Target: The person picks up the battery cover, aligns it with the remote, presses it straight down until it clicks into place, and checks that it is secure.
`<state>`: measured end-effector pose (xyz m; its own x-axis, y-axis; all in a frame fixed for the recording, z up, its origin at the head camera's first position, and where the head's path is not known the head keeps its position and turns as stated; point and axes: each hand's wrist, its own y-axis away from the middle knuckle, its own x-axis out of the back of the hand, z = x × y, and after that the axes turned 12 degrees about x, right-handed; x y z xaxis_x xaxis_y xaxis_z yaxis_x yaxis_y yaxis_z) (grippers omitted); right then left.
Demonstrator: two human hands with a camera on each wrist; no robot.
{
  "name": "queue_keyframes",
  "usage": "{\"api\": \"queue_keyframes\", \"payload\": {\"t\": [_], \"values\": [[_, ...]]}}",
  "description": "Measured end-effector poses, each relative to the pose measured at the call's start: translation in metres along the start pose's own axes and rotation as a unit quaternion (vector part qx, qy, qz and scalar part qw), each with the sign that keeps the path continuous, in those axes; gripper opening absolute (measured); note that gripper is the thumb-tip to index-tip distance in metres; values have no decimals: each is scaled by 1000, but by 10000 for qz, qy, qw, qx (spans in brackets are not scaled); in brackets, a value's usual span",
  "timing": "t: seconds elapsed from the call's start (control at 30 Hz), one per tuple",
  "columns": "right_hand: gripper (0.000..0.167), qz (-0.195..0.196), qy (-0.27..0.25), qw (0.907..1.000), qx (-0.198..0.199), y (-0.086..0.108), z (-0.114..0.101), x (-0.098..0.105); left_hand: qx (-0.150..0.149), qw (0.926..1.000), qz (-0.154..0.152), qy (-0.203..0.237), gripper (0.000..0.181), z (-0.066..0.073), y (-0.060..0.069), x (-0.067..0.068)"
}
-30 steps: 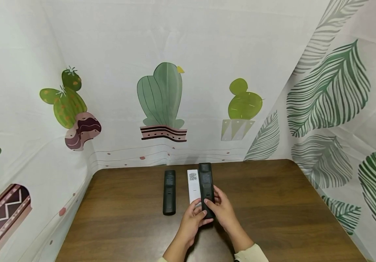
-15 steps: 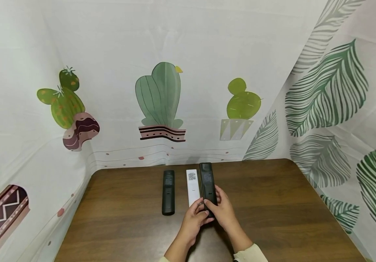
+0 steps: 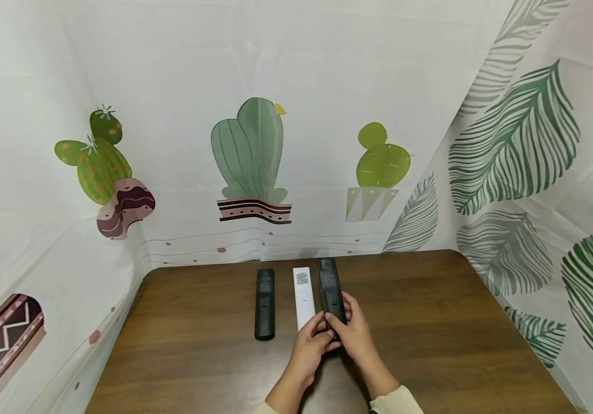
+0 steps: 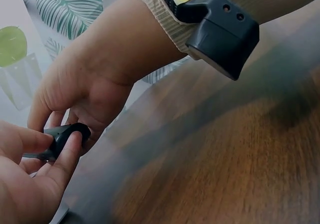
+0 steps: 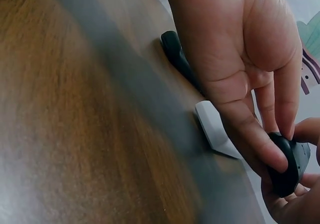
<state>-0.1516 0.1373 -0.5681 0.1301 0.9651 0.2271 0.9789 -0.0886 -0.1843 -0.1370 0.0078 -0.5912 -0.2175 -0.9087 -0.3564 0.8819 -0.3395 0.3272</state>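
Both hands grip the lower end of a black remote control (image 3: 331, 293), its back side facing up. My left hand (image 3: 309, 348) holds its near left corner, while my right hand (image 3: 355, 333) has the thumb on the back and fingers along the right side. Just left of it lies a white remote control (image 3: 304, 299) with a printed label, its near end partly behind the left hand. Another black remote control (image 3: 264, 305) lies farther left, also back side up. In both wrist views, fingers of the two hands pinch the rounded end of the held remote (image 5: 285, 166).
The three remotes are on a brown wooden table (image 3: 198, 368). A white cloth (image 3: 183, 86) printed with cacti and leaves hangs behind the table and along its sides. A black wrist camera (image 4: 225, 34) sits on the right sleeve.
The held black remote has shifted slightly right, together with both hands. The gap between it and the white remote has widened. The other two remotes stay in place.
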Motion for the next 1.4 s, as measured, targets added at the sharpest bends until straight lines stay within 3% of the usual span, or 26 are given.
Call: {"api": "queue_keyframes", "payload": {"t": [0.3, 0.53, 0.73, 1.03, 1.4], "values": [[61, 172, -47, 9997, 152, 0, 2, 6, -46, 9999, 67, 66, 61, 1, -9, -5], [54, 266, -11, 9996, -10, -1, 7, 10, -140, 9996, 234, 51, 60, 2, -13, -10], [53, 308, -271, 9991, -86, 1, 11, 12, -81, 9993, 324, 146, 59, 1, -17, -15], [55, 255, -643, 9973, -257, 2, 14, 14, -138, 9990, 418, -47, 57, -4, -20, -20], [57, 358, -823, 9951, -421, 0, 20, 18, -351, 9955, 885, 8, 53, -11, -23, -32]]}}
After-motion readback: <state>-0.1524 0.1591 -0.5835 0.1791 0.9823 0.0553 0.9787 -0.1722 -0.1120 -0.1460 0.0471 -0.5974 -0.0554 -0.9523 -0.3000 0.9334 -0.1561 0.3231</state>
